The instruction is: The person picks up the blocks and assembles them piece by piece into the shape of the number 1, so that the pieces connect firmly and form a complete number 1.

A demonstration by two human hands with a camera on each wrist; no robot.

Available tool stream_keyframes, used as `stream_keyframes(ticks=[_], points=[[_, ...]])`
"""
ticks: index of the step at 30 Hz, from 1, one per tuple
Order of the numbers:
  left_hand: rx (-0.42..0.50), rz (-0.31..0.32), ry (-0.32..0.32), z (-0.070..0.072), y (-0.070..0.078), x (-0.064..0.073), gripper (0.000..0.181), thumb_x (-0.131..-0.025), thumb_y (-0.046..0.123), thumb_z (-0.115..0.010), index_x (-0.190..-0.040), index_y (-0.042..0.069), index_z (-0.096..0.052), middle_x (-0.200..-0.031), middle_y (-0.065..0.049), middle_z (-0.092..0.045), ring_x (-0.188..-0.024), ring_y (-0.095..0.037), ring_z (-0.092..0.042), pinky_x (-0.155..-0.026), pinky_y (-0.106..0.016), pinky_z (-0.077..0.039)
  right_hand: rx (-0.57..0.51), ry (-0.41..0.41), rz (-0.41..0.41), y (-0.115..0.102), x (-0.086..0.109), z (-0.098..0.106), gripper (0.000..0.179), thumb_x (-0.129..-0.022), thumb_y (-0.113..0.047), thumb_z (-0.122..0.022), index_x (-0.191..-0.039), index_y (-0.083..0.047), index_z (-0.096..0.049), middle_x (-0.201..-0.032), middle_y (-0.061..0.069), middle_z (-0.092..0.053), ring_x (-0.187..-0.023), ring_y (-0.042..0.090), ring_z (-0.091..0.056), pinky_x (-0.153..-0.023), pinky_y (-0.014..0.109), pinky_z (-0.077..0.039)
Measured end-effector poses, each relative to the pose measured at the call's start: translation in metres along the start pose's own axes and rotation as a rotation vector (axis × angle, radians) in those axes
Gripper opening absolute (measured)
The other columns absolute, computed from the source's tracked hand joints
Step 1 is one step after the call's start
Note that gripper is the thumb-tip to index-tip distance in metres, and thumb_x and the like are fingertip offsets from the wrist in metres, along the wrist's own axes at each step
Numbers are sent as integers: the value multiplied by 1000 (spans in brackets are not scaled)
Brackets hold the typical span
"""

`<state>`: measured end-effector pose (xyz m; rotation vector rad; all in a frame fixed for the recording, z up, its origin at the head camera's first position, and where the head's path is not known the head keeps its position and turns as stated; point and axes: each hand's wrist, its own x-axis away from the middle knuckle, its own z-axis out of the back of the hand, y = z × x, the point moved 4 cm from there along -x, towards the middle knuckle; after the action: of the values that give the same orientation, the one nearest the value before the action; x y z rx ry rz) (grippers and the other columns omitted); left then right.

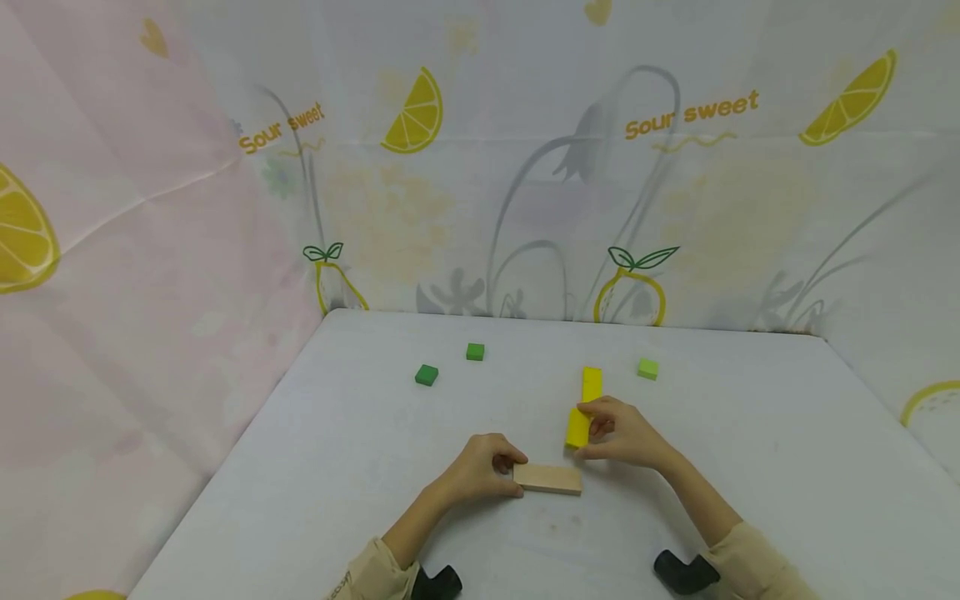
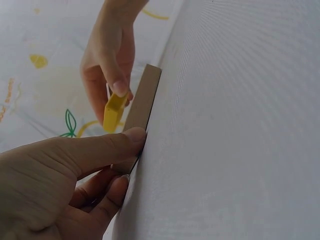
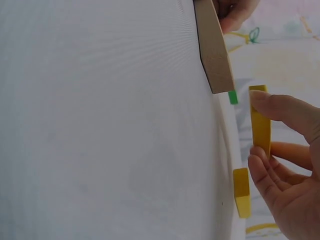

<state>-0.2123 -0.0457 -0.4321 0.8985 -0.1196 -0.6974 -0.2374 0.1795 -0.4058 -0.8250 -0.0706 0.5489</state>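
A plain wooden block (image 1: 551, 478) lies flat and lengthwise on the white table. My left hand (image 1: 476, 471) pinches its left end between thumb and fingers, also visible in the left wrist view on the wooden block (image 2: 142, 102). Just behind the block's right end, my right hand (image 1: 626, 433) holds a yellow block (image 1: 577, 428) between thumb and fingertips. In the right wrist view this yellow block (image 3: 260, 122) appears raised off the table, apart from the wooden one. Behind it a second yellow block (image 1: 592, 382) lies on the table, partly covered by the right hand.
Two dark green blocks (image 1: 427, 375) sit at the back left of the table (image 1: 315, 467). A light green block (image 1: 648, 368) is at the back right. Printed cloth (image 1: 510, 167) hangs along the table's back and sides. Black curved pieces (image 1: 684, 572) show by both wrists.
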Motion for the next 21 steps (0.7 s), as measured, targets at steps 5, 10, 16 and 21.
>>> stream_keyframes(ticks=[5,10,16,21], points=[[-3,0,-4,0,0,0,34,-65,3,-83,-96,-3,-71,-83,-5,-63,-71,-5,-53,-64,-18,-47,13,-8,4,-1,-2,-3,64,-71,-19,-82,-119,15,-56,-104,16,-58,-80,16,-55,-71,25,-51],[-1,11,-15,0,-1,0,35,-65,3,-83,-97,-2,-71,-85,-5,-64,-72,-5,-53,-66,-18,-47,6,-18,3,-1,-4,-5,64,-70,-18,-82,-119,14,-55,-104,16,-57,-80,17,-55,-70,24,-50],[11,26,-27,0,-1,0,36,-65,2,-83,-99,-3,-70,-88,-7,-66,-74,-6,-55,-68,-18,-48,-1,-37,-2,-1,-6,-8,64,-70,-18,-82,-120,13,-55,-103,15,-58,-79,17,-56,-70,23,-50],[21,34,-32,1,-1,0,36,-66,2,-82,-99,-2,-70,-90,-7,-66,-75,-7,-55,-69,-18,-48,-18,-44,5,-1,-7,-11,65,-70,-19,-82,-120,13,-55,-104,15,-58,-79,17,-57,-71,25,-51]])
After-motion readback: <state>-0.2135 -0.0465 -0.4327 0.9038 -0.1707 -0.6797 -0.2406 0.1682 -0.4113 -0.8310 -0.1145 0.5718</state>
